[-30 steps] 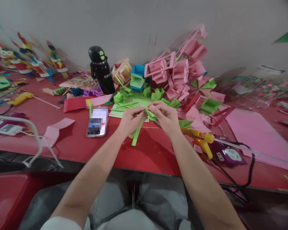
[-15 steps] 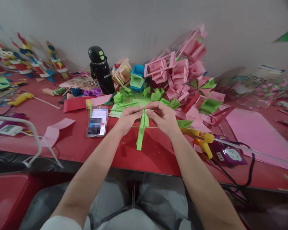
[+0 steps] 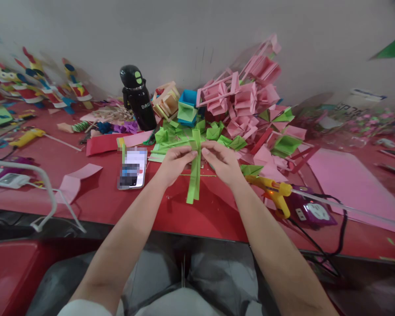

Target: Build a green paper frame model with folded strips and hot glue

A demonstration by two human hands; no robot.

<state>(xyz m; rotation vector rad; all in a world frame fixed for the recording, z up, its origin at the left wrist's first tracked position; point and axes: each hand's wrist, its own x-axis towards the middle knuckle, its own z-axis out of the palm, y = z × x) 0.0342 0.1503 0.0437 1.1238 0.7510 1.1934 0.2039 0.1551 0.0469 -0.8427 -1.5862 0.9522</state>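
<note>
My phone lies on the red table, left of my hands. My left hand pinches the green paper strips between thumb and fingers; they hang crosswise in front of me, above the table edge. My right hand is just beside them, and I cannot tell whether it grips. A yellow glue gun lies further right.

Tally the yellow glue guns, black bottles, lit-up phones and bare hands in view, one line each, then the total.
Yellow glue guns: 2
Black bottle: 1
Lit-up phone: 1
Bare hands: 2
Total: 6
</note>
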